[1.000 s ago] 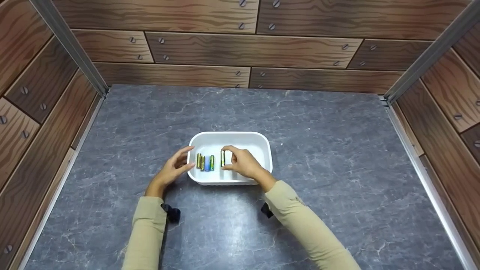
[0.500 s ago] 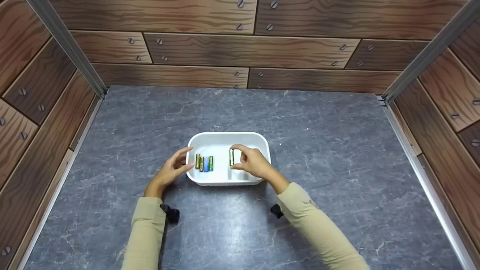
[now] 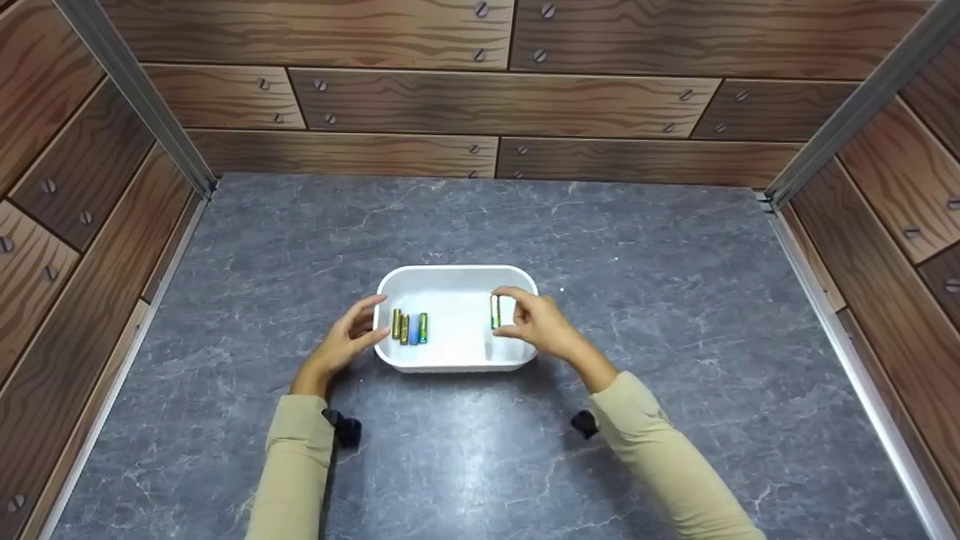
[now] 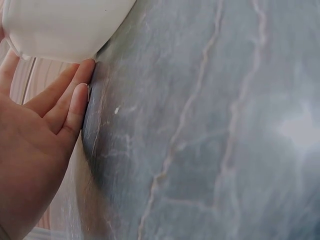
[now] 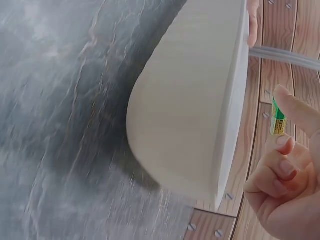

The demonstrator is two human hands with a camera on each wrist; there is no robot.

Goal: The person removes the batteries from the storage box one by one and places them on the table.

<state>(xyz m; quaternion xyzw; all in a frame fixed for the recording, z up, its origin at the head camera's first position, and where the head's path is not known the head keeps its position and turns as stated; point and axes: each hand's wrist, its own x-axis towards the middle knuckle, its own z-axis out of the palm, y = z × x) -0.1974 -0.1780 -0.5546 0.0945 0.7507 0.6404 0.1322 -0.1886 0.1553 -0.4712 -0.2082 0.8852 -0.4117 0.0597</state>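
A white plastic tub [image 3: 456, 360] stands on the dark tabletop. Above its right part, my right hand [image 3: 541, 324] pinches a green and gold battery [image 3: 495, 312] by its two ends, thumb against forefinger; the right wrist view shows that battery [image 5: 278, 119] raised past the tub's rim. Several batteries lie side by side at the left of the tub floor: gold ones [image 3: 400, 327], a blue one [image 3: 414, 330] and a green one [image 3: 423, 328]. My left hand [image 3: 347, 337] rests at the tub's left end with fingers extended; the left wrist view shows these fingers [image 4: 70, 102] against its outside.
Grey marbled tabletop [image 3: 660, 300] surrounds the tub. Wood-patterned panels [image 3: 420, 97] enclose the back and both sides, with metal posts [image 3: 817, 112] in the corners. A small black wrist camera [image 3: 345, 429] sits at each cuff.
The right hand has carried the pinched battery rightward across the tub, away from the row of batteries. The left hand has kept its place at the left end.
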